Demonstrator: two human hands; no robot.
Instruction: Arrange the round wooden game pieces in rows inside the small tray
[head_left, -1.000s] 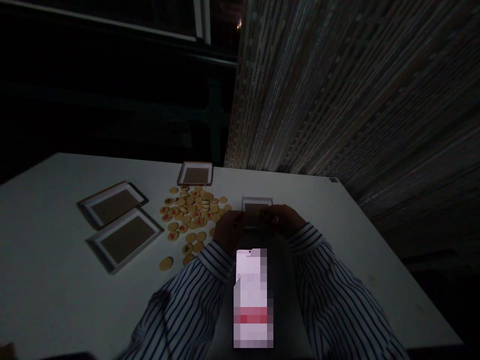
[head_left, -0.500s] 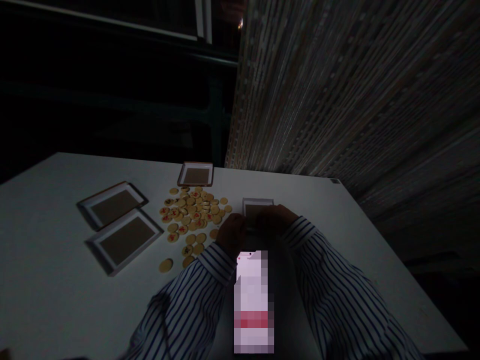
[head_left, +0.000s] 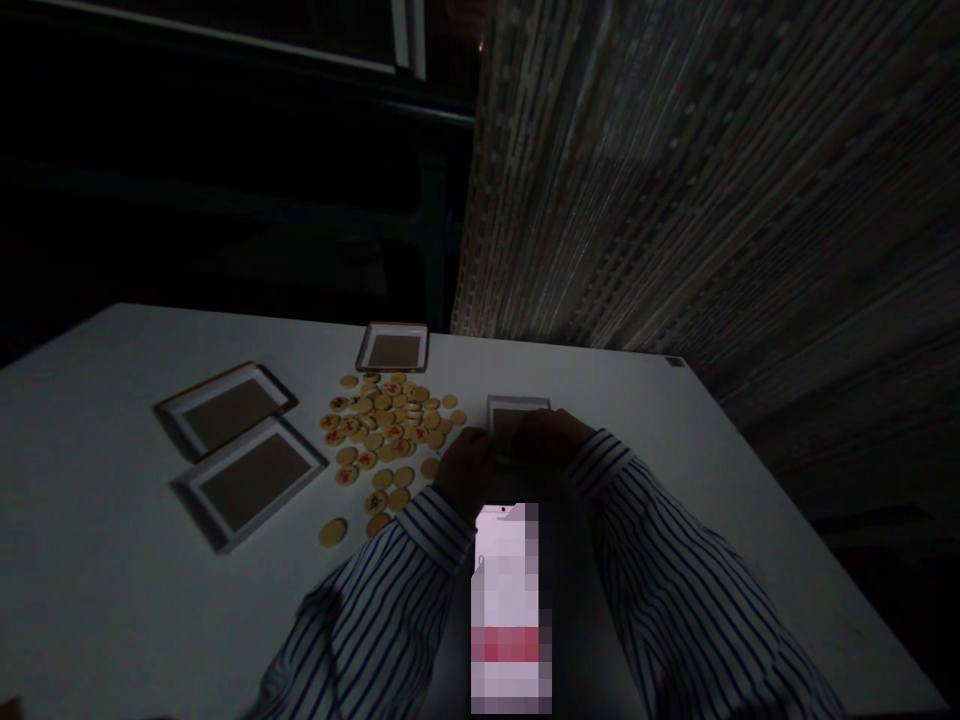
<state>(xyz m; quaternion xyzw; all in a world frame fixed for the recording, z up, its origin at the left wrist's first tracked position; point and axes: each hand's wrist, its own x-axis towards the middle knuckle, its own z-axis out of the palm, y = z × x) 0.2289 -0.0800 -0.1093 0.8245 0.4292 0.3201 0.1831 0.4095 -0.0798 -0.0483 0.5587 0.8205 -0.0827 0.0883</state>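
In deep shadow, my left hand (head_left: 466, 468) is curled at the near left corner of a small shallow tray (head_left: 518, 402) with a pale rim. My right hand (head_left: 553, 437) reaches over that tray's right side, its fingers bent inward. What either hand pinches is too dark to make out. Just left of my left hand lies a loose heap of round wooden Chinese chess pieces (head_left: 386, 415), some marked in red or black. Below my hands a phone (head_left: 510, 590) glows, its screen partly blurred.
Two shallow trays, one brown-rimmed (head_left: 238, 405) and one white-rimmed (head_left: 251, 478), lie at the left. Another tray (head_left: 394, 348) sits by the far edge of the white table (head_left: 135, 620). A string curtain (head_left: 637, 180) hangs behind, at right.
Both hands stay at the small tray with almost no visible movement. The view has shifted very slightly; the chess pieces and the other trays lie as before.
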